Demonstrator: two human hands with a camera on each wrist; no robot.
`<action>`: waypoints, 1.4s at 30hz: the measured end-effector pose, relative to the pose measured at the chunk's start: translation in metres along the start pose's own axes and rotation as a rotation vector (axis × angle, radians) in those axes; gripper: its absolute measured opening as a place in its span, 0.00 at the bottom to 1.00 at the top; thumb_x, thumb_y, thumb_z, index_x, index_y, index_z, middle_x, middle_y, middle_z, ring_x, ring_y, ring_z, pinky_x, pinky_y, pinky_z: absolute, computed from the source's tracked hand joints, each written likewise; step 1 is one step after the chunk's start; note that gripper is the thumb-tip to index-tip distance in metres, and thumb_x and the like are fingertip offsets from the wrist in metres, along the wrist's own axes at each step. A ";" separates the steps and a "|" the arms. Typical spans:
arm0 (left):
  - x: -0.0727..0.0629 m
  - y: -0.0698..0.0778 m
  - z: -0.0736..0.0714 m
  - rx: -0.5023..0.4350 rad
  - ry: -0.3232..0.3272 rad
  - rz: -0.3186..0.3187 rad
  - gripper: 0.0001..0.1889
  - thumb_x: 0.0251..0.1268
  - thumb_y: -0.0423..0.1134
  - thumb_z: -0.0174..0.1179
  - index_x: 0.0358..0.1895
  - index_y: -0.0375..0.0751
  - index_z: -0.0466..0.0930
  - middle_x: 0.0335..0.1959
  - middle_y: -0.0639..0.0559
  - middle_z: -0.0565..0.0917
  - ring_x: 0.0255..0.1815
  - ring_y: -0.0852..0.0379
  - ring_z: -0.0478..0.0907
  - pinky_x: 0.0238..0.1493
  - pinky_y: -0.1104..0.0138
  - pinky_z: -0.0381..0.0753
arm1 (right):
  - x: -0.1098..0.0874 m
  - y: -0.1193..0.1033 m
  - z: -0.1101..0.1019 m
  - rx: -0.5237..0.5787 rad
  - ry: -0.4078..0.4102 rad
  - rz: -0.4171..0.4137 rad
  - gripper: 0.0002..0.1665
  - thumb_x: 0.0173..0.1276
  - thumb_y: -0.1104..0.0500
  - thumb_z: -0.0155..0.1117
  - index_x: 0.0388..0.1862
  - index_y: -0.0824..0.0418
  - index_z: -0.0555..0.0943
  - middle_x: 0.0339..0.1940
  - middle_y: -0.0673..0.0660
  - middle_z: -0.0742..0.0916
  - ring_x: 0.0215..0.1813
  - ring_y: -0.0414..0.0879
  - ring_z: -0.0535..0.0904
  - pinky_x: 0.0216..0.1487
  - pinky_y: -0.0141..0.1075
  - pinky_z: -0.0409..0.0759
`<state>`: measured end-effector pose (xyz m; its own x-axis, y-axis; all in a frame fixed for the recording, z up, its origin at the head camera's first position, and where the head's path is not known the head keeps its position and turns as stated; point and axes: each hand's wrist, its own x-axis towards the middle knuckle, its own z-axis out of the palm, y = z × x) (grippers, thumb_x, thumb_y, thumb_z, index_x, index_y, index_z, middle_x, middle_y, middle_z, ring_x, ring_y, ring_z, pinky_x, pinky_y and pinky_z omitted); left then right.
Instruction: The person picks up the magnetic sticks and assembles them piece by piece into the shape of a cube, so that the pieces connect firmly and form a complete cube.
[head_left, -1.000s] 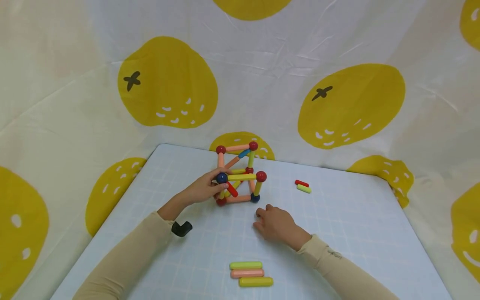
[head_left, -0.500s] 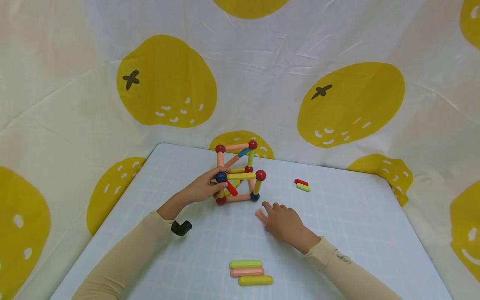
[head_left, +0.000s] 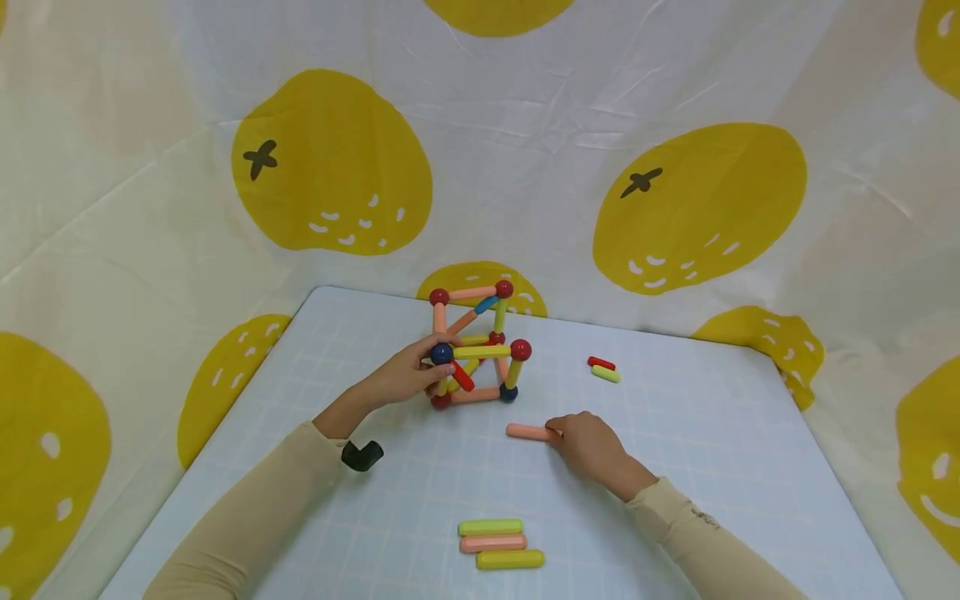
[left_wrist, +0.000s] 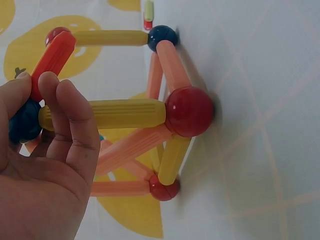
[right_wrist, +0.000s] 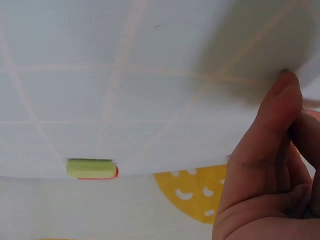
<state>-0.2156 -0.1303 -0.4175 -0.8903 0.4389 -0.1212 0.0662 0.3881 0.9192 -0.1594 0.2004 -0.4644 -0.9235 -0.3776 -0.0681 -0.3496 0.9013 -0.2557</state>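
A cube-like frame of toy magnetic sticks and balls (head_left: pixel 482 352) stands near the back of the table in the head view. My left hand (head_left: pixel 400 377) grips its near left upright below a blue ball (head_left: pixel 442 354). From that ball a short red stick (left_wrist: pixel 54 62) juts out, its far end free in the left wrist view. To the right and nearer me, my right hand (head_left: pixel 592 448) pinches one end of a pink stick (head_left: pixel 527 432), low over the table. In the right wrist view, the hand hides nearly all of this stick.
Toward the front of the table (head_left: pixel 405 533) lie a light green stick (head_left: pixel 491 527), a pink one (head_left: pixel 492 543) and a yellow one (head_left: pixel 510 559), side by side. Short red (head_left: pixel 601 363) and light green (head_left: pixel 606 374) sticks lie at back right. A fruit-print cloth (head_left: pixel 525 125) hangs behind.
My right hand has shifted right and a little toward me. The pink stick, mostly hidden earlier, now shows between its fingertips. My left hand stays on the frame.
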 end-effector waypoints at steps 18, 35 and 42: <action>0.001 -0.004 0.001 -0.012 0.012 0.004 0.25 0.77 0.39 0.58 0.73 0.51 0.66 0.48 0.41 0.75 0.33 0.50 0.78 0.42 0.57 0.83 | 0.019 -0.030 -0.015 0.522 -0.163 0.088 0.15 0.72 0.60 0.67 0.56 0.60 0.86 0.26 0.50 0.87 0.26 0.41 0.80 0.30 0.31 0.78; 0.000 -0.004 0.004 -0.020 0.031 0.032 0.22 0.77 0.39 0.58 0.71 0.53 0.68 0.48 0.40 0.75 0.30 0.50 0.77 0.40 0.53 0.83 | 0.032 -0.049 -0.014 0.551 -0.135 0.083 0.16 0.74 0.58 0.66 0.57 0.61 0.84 0.23 0.51 0.86 0.24 0.44 0.81 0.28 0.32 0.75; 0.000 -0.006 0.005 0.022 0.099 0.041 0.23 0.74 0.38 0.61 0.69 0.55 0.71 0.59 0.41 0.75 0.29 0.51 0.78 0.40 0.51 0.83 | 0.048 -0.052 -0.009 0.423 -0.043 0.044 0.16 0.72 0.56 0.67 0.55 0.60 0.85 0.21 0.49 0.84 0.22 0.43 0.75 0.25 0.32 0.71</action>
<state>-0.2136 -0.1282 -0.4246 -0.9267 0.3732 -0.0451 0.1125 0.3898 0.9140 -0.1866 0.1370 -0.4460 -0.9256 -0.3571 -0.1253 -0.2061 0.7533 -0.6245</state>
